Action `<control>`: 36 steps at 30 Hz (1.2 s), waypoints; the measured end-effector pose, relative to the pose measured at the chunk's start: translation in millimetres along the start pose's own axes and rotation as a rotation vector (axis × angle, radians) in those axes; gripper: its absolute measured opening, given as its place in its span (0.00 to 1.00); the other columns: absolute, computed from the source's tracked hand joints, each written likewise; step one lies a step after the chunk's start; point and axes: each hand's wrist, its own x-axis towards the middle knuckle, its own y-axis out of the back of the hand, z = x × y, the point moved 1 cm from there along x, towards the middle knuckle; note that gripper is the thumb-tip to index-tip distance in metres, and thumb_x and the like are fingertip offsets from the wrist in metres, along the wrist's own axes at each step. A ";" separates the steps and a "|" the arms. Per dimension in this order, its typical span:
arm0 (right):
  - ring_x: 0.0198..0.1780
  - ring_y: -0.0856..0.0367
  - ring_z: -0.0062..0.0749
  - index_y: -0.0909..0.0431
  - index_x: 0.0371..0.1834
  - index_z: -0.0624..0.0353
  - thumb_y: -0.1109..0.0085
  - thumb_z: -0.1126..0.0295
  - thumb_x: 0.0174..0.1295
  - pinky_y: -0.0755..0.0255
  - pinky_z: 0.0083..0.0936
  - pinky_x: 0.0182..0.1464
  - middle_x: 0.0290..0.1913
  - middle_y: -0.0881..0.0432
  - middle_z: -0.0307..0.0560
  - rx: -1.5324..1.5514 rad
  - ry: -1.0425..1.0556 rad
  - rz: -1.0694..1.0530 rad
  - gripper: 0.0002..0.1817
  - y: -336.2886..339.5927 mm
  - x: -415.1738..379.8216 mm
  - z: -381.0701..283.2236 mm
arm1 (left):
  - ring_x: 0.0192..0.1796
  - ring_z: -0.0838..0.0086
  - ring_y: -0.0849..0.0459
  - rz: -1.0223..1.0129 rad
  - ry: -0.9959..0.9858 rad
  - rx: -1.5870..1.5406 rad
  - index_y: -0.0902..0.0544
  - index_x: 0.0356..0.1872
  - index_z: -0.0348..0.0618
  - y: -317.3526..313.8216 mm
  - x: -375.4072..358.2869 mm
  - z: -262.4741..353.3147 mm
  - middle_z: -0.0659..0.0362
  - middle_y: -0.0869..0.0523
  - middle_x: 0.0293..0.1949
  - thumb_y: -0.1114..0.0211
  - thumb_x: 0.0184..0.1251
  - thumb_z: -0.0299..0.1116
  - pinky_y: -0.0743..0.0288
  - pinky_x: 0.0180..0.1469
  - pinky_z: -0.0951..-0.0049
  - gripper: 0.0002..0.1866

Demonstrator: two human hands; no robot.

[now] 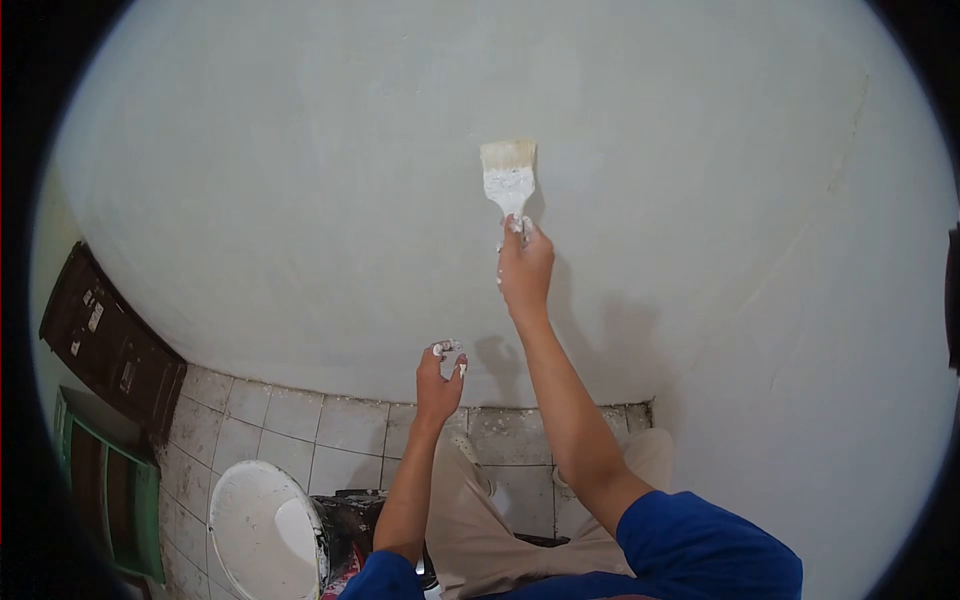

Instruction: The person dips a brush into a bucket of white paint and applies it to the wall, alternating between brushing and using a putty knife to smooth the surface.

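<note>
My right hand (526, 262) is closed around the handle of a wide paintbrush (510, 180) and holds it up against the pale wall (330, 200). White paint coats the brush's lower part, and its cream bristles point upward at the wall. Lower and to the left, my left hand (440, 382) is in front of the wall's base with nothing in it. Its thumb and fingers are bent but apart, and the fingertips are smeared with white.
A white bucket (240, 540) with white paint inside stands on the tiled floor (345, 425) at lower left, beside a dark paint-spattered object (350, 520). Farther left are a brown door (115, 340) and a green frame (145, 510). A corner of walls rises at right.
</note>
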 end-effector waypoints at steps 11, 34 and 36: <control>0.12 0.38 0.15 0.25 0.31 0.59 0.48 0.62 0.65 0.46 0.17 0.12 0.14 0.33 0.33 -0.030 -0.589 0.124 0.12 79.2 -116.9 199.7 | 0.43 0.62 0.20 -0.024 0.045 -0.022 0.23 0.43 0.37 15.6 -6.5 -10.4 0.51 0.18 0.40 0.38 0.60 0.27 0.28 0.47 0.67 0.10; 0.12 0.37 0.20 0.23 0.34 0.67 0.49 0.64 0.65 0.44 0.23 0.15 0.15 0.32 0.36 -0.015 -0.532 0.099 0.14 138.8 -87.5 165.6 | 0.43 0.60 0.19 -0.121 -0.004 -0.091 0.23 0.42 0.37 -8.4 2.5 18.6 0.51 0.18 0.39 0.36 0.59 0.28 0.27 0.46 0.65 0.11; 0.15 0.35 0.21 0.22 0.38 0.67 0.48 0.66 0.65 0.41 0.23 0.18 0.15 0.32 0.37 -0.101 -0.361 0.077 0.13 125.2 -77.5 94.0 | 0.44 0.60 0.19 -0.106 0.004 -0.088 0.23 0.42 0.37 -7.0 -0.2 21.1 0.51 0.18 0.40 0.36 0.59 0.28 0.27 0.46 0.65 0.11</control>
